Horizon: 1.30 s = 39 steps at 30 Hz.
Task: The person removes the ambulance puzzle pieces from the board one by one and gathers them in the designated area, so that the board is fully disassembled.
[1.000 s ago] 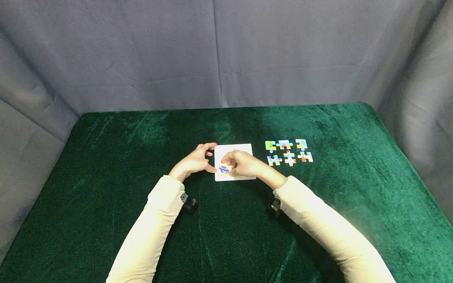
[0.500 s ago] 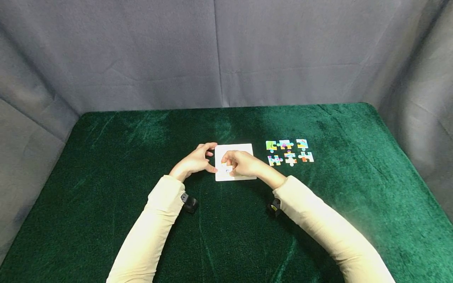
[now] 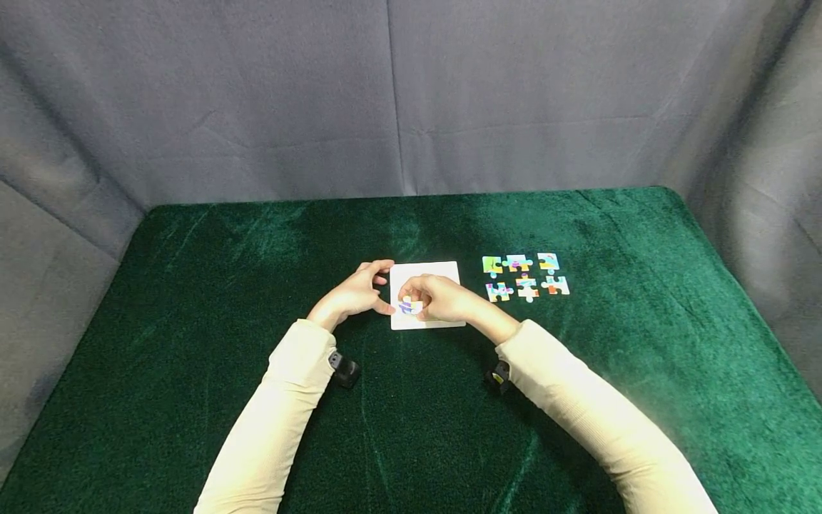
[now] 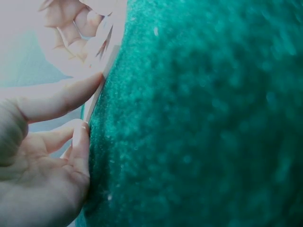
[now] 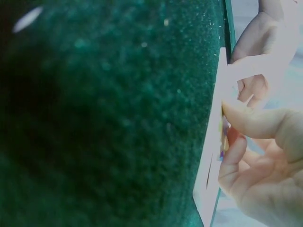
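A square white puzzle board (image 3: 443,268) lies flat on the green cloth. My left hand (image 3: 354,293) holds it by its left edge, thumb at the near corner and fingers at the far one. Over the board's near left part, my right hand (image 3: 443,296) pinches a small jigsaw piece (image 3: 409,307) with purple and yellow print. The right wrist view shows thumb and fingers around this thin coloured piece (image 5: 223,137), close against the board's face. The right hand covers part of the board, so whether the piece sits flush cannot be told.
Several loose jigsaw pieces (image 3: 526,285) lie in two rows to the right of the board, picture side up. Green velvety cloth (image 3: 257,243) covers the table, and a grey curtain (image 3: 270,107) hangs behind its far edge.
The pinched jigsaw piece has turned and tilted: its purple print shows, looks pale half a second ago, and shows again now. My right fingertips shift slightly; my left hand stays put.
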Tool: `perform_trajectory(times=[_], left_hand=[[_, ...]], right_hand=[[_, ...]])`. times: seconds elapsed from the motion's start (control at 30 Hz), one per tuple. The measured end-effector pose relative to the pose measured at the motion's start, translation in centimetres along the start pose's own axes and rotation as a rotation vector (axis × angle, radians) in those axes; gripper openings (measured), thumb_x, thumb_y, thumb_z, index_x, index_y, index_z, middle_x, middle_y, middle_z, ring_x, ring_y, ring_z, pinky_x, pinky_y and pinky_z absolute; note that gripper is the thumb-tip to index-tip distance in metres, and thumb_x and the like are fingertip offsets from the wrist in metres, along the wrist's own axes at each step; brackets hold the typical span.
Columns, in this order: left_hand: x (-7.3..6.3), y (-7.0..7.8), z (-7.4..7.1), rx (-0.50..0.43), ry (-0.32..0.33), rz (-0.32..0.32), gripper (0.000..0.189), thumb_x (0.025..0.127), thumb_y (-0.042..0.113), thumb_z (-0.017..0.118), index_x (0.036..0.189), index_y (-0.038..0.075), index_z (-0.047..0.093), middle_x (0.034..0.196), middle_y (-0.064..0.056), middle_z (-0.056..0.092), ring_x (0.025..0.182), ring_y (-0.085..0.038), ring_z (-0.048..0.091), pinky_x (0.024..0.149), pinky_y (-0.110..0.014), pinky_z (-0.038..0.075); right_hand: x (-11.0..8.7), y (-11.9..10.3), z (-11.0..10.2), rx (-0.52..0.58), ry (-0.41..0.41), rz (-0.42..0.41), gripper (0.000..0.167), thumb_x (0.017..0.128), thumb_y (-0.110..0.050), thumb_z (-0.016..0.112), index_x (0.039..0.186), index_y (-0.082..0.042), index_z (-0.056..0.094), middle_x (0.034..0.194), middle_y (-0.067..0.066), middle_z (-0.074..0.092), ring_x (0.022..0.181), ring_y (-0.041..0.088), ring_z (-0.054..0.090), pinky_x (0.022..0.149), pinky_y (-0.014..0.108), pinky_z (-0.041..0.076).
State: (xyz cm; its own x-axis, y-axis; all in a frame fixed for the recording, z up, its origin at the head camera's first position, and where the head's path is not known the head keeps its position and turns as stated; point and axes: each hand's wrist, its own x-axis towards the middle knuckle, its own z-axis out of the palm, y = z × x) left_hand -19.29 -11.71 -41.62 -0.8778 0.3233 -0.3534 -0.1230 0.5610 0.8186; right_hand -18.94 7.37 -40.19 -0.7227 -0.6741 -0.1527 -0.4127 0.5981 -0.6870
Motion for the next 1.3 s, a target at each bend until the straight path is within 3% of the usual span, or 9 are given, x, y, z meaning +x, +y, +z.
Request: perform_trajectory(times=[0.83,1.3], left_hand=[[0.06,0.09,-0.01,0.004,0.001,-0.017,0.085,0.073,-0.004,0.073,0.146,0.006,0.031,0.144,-0.017,0.032,0.131,-0.031,0.04,0.107,-0.041,0.04],[0.12,0.11,0.01,-0.002,0.007,-0.022,0.085,0.072,-0.004,0.074,0.146,0.006,0.032,0.144,-0.017,0.033,0.131,-0.032,0.04,0.107,-0.041,0.04]], right_hand=[[0.0,0.05,-0.14,0.045,-0.018,0.027,0.029,0.079,0.009,0.063,0.107,-0.001,0.061,0.091,0.013,0.062,0.077,0.017,0.054,0.068,0.018,0.039],[-0.08,0.33,-0.21,0.121,-0.044,0.02,0.029,0.081,0.007,0.06,0.109,-0.001,0.057,0.095,0.013,0.057,0.07,0.011,0.048,0.065,0.018,0.037]])
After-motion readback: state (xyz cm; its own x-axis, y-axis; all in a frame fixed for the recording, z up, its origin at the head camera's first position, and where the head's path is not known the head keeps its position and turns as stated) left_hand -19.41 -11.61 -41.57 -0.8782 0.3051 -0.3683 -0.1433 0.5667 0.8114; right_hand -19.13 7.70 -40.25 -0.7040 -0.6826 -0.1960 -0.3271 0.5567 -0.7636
